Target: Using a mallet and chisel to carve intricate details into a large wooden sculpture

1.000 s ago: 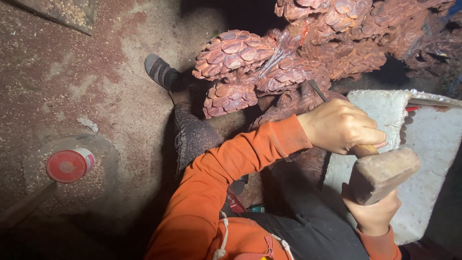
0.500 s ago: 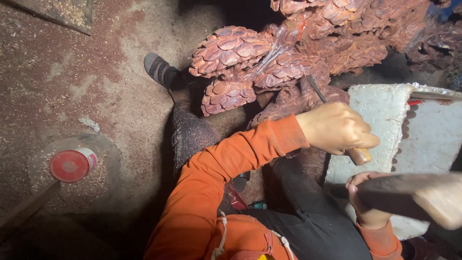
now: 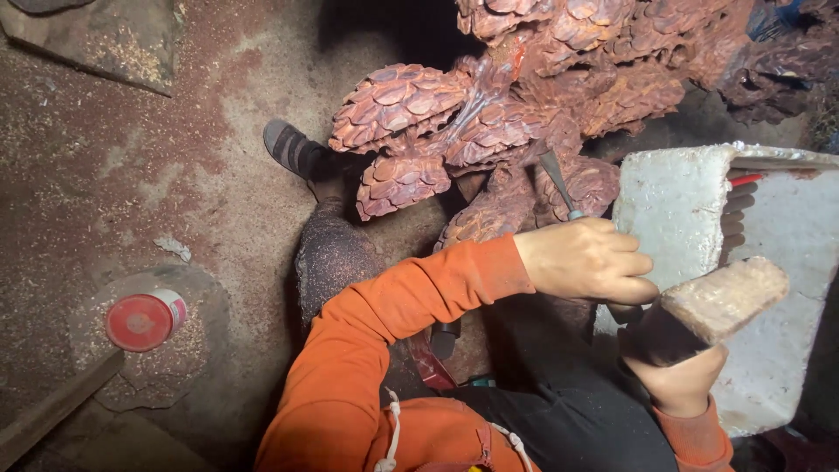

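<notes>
Over my lap: left hand (image 3: 587, 260) clamped on chisel (image 3: 557, 182), blade tip against reddish carved wood sculpture (image 3: 489, 122). Right hand (image 3: 677, 385) gripping wooden mallet (image 3: 708, 310), head just beside left hand. White foam block (image 3: 690, 205) at right.

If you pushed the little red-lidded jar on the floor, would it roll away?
Probably not. The red-lidded jar seems to stand upright on a flat sawdusty slab, so it would likely slide or tip first. Once tipped on its round side, it could roll. It looks small, so probably light.
</notes>
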